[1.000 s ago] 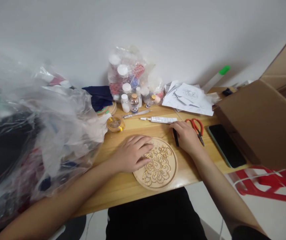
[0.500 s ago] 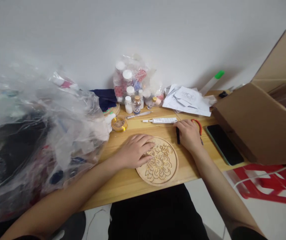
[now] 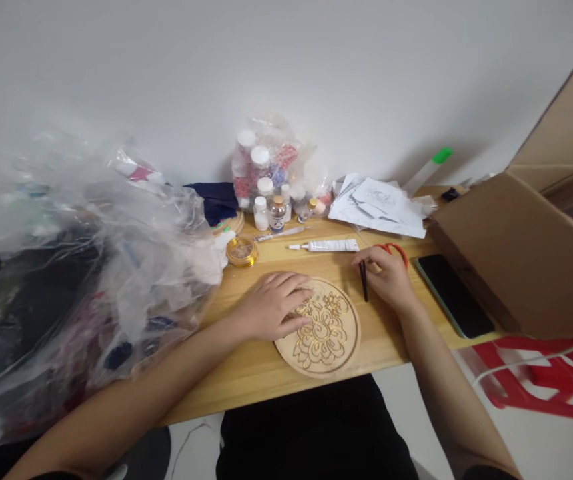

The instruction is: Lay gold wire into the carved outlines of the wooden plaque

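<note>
My left hand (image 3: 279, 303) lies with spread fingers on the upper left of a round wooden board (image 3: 353, 343). Gold wire in a flower pattern (image 3: 320, 330) covers much of the board's face. To the right of the board, my right hand (image 3: 386, 273) is closed on slim black tweezers (image 3: 365, 283), pointing down towards the table; their upper end is hidden by the fingers. Red-handled scissors (image 3: 400, 251) lie just behind that hand, partly covered. A white glue tube (image 3: 331, 246) rests beyond the board, with a spool of gold wire (image 3: 243, 252) to its left.
A pen (image 3: 281, 233), small bottles (image 3: 277, 215) and a bag of jars (image 3: 261, 160) stand at the back, beside papers (image 3: 379, 203). A phone (image 3: 451, 293) and cardboard box (image 3: 521, 253) are on the right. Plastic bags (image 3: 156, 253) crowd the left.
My right hand has turned and shifted slightly right, lifting the tweezers so more of them shows. The left hand stays on the board. The whole view has shifted a little.
</note>
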{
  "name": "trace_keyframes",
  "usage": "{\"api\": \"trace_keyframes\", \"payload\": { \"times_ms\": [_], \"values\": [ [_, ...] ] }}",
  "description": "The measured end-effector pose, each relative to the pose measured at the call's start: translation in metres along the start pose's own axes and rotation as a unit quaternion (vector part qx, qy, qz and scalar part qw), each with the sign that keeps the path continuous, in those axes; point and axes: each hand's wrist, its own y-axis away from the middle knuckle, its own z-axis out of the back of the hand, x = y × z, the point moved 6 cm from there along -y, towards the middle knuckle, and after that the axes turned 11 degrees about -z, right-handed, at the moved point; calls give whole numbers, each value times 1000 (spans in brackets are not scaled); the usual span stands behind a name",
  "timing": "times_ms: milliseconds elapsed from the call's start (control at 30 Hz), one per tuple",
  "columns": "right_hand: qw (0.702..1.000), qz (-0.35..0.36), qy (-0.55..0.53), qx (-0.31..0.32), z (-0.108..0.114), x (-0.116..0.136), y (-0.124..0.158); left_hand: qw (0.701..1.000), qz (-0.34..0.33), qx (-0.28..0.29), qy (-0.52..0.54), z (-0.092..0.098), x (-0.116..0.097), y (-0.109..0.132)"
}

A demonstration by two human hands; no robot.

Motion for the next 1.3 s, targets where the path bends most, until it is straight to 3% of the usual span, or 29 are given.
{"api": "trace_keyframes", "payload": {
  "times_ms": [100, 200, 400, 500, 600, 733, 867, 1100, 1300],
  "values": [
    [992, -24, -113, 41, -1, 4, 4, 999, -6, -21, 24, 2, 1, 0],
    [971, -46, -209, 109, -1, 16, 8, 996, -14, -80, 40, 8, 3, 2],
    [910, -100, -294, 273, -6, 50, 30, 980, 34, -193, 20, 16, 10, 9],
    [857, -194, -348, 328, -21, 56, 49, 971, 29, -235, 13, 19, 9, 12],
    [813, -270, -391, 337, -37, 56, 64, 968, 3, -251, 9, 22, 5, 12],
    [790, -332, -419, 300, -48, 52, 72, 969, -30, -246, 2, 24, 1, 10],
    [789, -365, -428, 246, -48, 48, 72, 970, -33, -240, -1, 25, 1, 9],
    [841, -332, -382, 192, -38, 45, 76, 969, -22, -245, 17, 27, 3, 10],
    [855, -319, -367, 177, -36, 39, 77, 971, -30, -233, 31, 25, 3, 9]
  ]
}}
